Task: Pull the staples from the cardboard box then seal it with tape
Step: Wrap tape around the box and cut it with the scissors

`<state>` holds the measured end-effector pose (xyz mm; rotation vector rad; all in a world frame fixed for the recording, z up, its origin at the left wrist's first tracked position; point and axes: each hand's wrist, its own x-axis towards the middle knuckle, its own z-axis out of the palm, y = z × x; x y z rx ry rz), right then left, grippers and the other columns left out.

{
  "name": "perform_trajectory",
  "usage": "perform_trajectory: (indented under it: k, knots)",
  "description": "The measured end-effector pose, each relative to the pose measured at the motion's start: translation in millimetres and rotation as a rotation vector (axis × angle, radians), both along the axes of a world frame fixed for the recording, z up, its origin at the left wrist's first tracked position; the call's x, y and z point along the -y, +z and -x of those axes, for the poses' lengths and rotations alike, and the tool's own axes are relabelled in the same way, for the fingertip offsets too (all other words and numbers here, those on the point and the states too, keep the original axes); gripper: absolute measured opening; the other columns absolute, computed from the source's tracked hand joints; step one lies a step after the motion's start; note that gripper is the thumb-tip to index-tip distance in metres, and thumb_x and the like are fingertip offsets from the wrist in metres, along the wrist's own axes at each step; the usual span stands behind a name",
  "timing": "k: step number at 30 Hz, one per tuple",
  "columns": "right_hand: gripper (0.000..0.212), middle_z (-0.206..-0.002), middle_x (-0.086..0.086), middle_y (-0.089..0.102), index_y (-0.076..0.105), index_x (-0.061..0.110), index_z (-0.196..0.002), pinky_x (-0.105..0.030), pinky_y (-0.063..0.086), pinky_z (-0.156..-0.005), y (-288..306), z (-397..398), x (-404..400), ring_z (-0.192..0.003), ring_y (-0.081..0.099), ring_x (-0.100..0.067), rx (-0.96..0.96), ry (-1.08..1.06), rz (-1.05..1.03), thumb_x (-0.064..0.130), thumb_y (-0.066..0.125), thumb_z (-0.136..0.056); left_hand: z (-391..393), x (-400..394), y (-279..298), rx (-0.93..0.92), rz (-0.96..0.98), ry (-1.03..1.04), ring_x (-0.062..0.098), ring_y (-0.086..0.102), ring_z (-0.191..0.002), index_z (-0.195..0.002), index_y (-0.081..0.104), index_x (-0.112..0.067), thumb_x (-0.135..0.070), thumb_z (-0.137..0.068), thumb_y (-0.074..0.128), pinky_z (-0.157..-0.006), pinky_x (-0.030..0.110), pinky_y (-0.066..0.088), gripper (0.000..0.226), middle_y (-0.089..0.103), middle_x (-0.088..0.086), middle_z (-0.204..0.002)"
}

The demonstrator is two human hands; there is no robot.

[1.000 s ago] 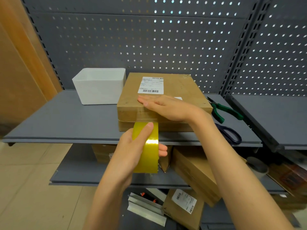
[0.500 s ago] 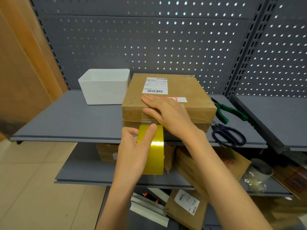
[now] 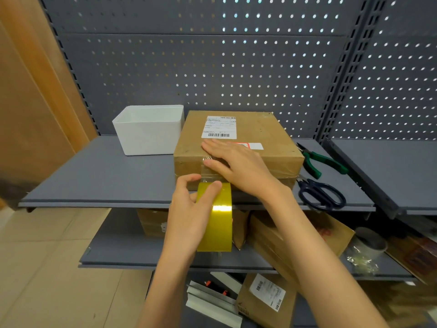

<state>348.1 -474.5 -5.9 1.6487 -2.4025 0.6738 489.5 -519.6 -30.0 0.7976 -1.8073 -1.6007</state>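
the cardboard box (image 3: 238, 147) sat on the upper grey shelf (image 3: 94, 178), its near face at the shelf's front edge. the right hand (image 3: 238, 166) lay flat and open across the top front corner, fingers straight, pressing a strip of clear tape (image 3: 209, 172) down over the edge. the left hand (image 3: 191, 216) gripped the yellow tape roll (image 3: 216, 216) just below the shelf lip, thumb and fingers curled round it, the strip running up from it to the box.

the strip looked wrinkled where it bent over the edge; if the roll were pulled at a slant or the pressing hand eased off, the tape would likely crease, lift, or stick crooked. a hard tug could also drag the box off the front.

a white bin (image 3: 149, 130) stood just beside the box on the left. green pliers (image 3: 321, 162) and dark scissors (image 3: 321, 194) lay near its right side, within reach for the cut. more boxes (image 3: 283, 237) crowded the lower shelf right beneath the roll, leaving little room to draw it downward.
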Motion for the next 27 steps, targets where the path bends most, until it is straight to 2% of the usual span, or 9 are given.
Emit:
perform_trajectory:
  k: [5,12,16,20,22,25,27]
  knots:
    - [0.041,-0.148,0.010,0.036,0.041,0.024,-0.140,-0.028,0.025,-0.112,0.9,0.5,-0.4,-0.138,0.028,-0.006,0.041,-0.016,-0.001,0.032,0.038,-0.100,5.2,2.8,-0.8,-0.011,-0.035,0.006,0.002,0.052,-0.072,-0.105,0.053,-0.030,-0.040,-0.086,0.059,-0.059,0.023,0.039,0.022,0.052,-0.014,-0.078]
    - [0.040,-0.146,0.012,0.039,0.044,0.026,-0.138,-0.032,0.031,-0.109,-1.8,-1.4,0.7,-0.137,0.031,-0.006,0.039,-0.060,0.037,0.033,0.039,-0.099,8.0,7.1,1.3,-0.006,-0.084,-0.028,0.006,0.054,-0.073,-0.102,0.056,-0.026,-0.036,-0.088,0.059,-0.061,0.025,0.044,0.018,0.055,-0.009,-0.081]
    - [0.039,-0.145,0.010,0.042,0.046,0.025,-0.137,-0.032,0.031,-0.109,-3.4,-1.1,1.1,-0.136,0.032,-0.007,0.040,-0.057,0.052,0.033,0.041,-0.099,6.5,8.0,4.6,-0.016,-0.116,-0.055,0.002,0.058,-0.066,-0.099,0.056,-0.027,-0.034,-0.088,0.060,-0.051,0.019,0.046,0.013,0.057,-0.012,-0.079]
    - [0.034,-0.135,0.003,0.054,0.057,0.016,-0.128,-0.031,0.034,-0.105,-4.8,-1.9,-4.1,-0.131,0.042,-0.012,0.066,-0.063,0.179,0.028,0.045,-0.098,6.1,5.1,7.0,-0.042,-0.138,-0.057,0.002,0.064,-0.056,-0.097,0.056,-0.026,-0.030,-0.089,0.059,-0.046,0.018,0.047,0.010,0.066,-0.012,-0.067]
    - [0.032,-0.131,0.000,0.058,0.059,0.014,-0.125,-0.031,0.035,-0.104,-6.1,-0.5,-12.1,-0.128,0.045,-0.014,0.107,-0.096,0.257,0.026,0.045,-0.099,7.1,5.6,6.1,-0.030,-0.120,-0.034,0.005,0.062,-0.071,-0.098,0.058,-0.028,-0.033,-0.087,0.061,-0.060,0.025,0.050,0.013,0.062,-0.011,-0.080]
    - [0.030,-0.124,-0.002,0.063,0.062,0.012,-0.121,-0.031,0.041,-0.098,-5.4,5.4,-34.2,-0.118,0.054,-0.015,0.169,-0.221,0.435,0.023,0.047,-0.097,8.7,7.2,5.0,-0.025,-0.138,-0.028,0.018,0.059,-0.095,-0.095,0.059,-0.030,-0.035,-0.085,0.063,-0.084,0.042,0.051,0.012,0.058,-0.007,-0.100]
    - [0.029,-0.117,-0.002,0.065,0.064,0.012,-0.118,-0.032,0.044,-0.093,-4.8,12.5,-54.3,-0.109,0.057,-0.017,0.137,-0.369,0.547,0.023,0.048,-0.097,9.4,7.1,5.8,-0.017,-0.140,-0.028,0.022,0.056,-0.103,-0.093,0.058,-0.031,-0.035,-0.086,0.063,-0.091,0.048,0.049,0.010,0.057,-0.004,-0.106]
